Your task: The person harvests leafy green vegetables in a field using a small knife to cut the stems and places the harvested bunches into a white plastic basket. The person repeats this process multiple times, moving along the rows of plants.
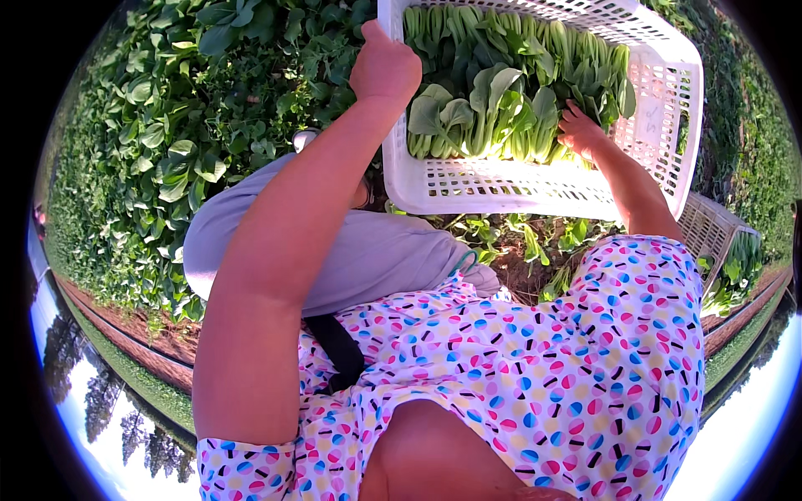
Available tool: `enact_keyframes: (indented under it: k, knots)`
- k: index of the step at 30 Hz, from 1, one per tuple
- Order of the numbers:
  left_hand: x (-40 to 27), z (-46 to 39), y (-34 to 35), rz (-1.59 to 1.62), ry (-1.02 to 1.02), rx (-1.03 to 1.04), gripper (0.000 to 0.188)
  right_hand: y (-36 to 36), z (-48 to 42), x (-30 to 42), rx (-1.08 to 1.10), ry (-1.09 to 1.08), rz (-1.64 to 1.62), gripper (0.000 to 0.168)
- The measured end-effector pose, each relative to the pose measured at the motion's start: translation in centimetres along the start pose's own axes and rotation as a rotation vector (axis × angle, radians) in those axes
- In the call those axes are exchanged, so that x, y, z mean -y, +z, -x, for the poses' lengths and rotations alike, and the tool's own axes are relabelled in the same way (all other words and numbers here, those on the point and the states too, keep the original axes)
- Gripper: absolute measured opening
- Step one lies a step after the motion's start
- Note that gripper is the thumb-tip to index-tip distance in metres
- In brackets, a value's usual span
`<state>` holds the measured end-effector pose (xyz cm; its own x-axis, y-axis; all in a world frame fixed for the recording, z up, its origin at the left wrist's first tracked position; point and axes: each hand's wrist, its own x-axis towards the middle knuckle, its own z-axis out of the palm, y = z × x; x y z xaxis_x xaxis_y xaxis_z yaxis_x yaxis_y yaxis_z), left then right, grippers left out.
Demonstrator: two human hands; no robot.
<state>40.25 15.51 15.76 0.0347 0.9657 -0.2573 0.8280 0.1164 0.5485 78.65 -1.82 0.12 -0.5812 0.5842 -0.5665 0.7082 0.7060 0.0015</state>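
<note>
In front of me a white perforated plastic crate holds two rows of leafy greens that look like bok choy. Along the near row, the pale stems face me and the dark leaves point away. In the far row the stems are toward the back wall. My left hand is closed around the crate's left rim. Inside the crate, my right hand touches the greens at the right end of the near row, its fingers against the leaves. Whether it grips a plant is not clear.
Dense leafy plants grow to my left. Behind my right arm stands a second plastic crate with greens beside it. Loose leaves lie on brown soil below the near crate wall. My bent leg is close to the crate.
</note>
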Motion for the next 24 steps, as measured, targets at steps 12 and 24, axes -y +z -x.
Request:
enact_keyframes:
  k: [12,24]
  knots:
    - [-0.6,-0.1,0.2,0.04,-0.03,0.02,0.035,-1.6,2.4,0.9,0.005,0.092,0.072,0.043]
    - [-1.5,1.2,-7.8,0.359,-0.044,-0.049,0.073,-24.8,-9.5,10.1,-0.781,0.529,-1.577,0.035]
